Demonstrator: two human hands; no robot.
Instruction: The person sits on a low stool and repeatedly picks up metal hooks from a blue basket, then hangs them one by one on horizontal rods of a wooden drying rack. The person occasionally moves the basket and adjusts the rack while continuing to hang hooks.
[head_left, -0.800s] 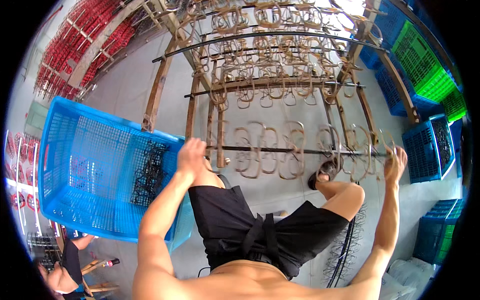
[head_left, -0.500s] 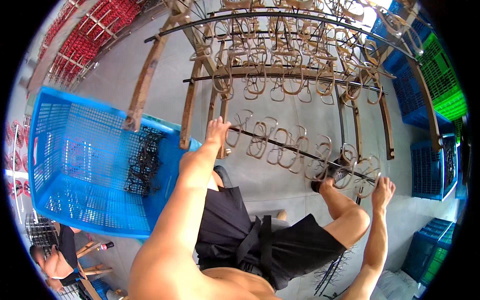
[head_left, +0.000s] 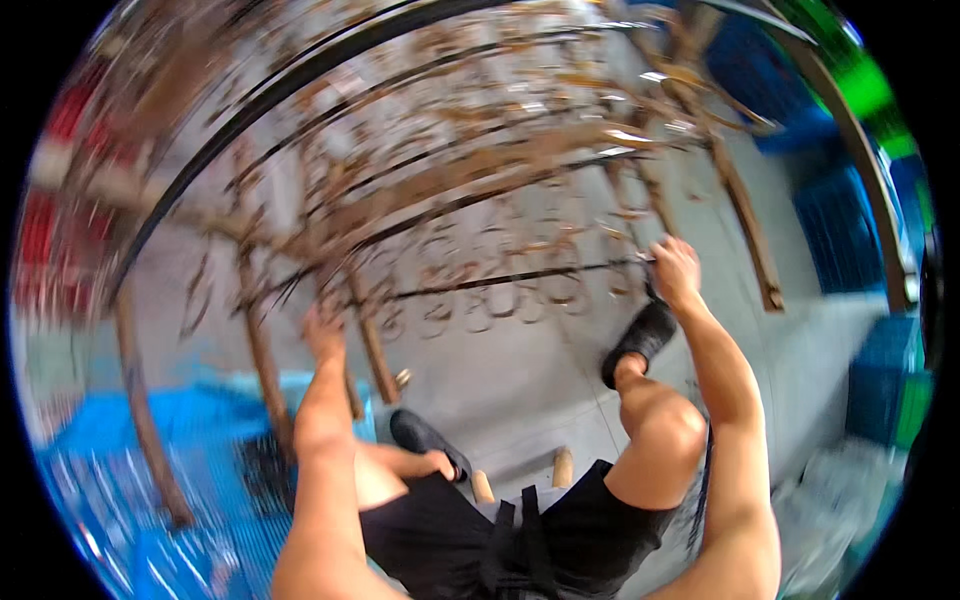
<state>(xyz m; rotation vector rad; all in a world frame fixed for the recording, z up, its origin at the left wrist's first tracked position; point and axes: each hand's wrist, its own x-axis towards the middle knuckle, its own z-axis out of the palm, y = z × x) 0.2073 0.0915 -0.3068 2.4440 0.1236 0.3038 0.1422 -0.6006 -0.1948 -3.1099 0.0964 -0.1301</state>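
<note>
A thin dark rod (head_left: pixel 520 276) strung with several pale brown looped pieces, shaped like eyeglass frames, lies across the lower part of a wooden rack (head_left: pixel 750 225). My right hand (head_left: pixel 677 270) is closed around the rod's right end, beside a rack post. Near the left end, among the wooden posts, is my left hand (head_left: pixel 324 332); motion smears its fingers, and what they hold cannot be made out. Above the rod, more dark rods with similar looped pieces fill the rack, badly blurred.
A blue plastic crate (head_left: pixel 150 430) stands at lower left, with dark tangled pieces inside. Blue crates (head_left: pixel 845 235) and green ones line the right side. My feet in black shoes (head_left: pixel 645 335) rest on the grey floor beneath the rack.
My view has swung, blurring the picture. Both hands and the rod have moved in toward the rack, the rod now lying nearly level. My left foot has come into view.
</note>
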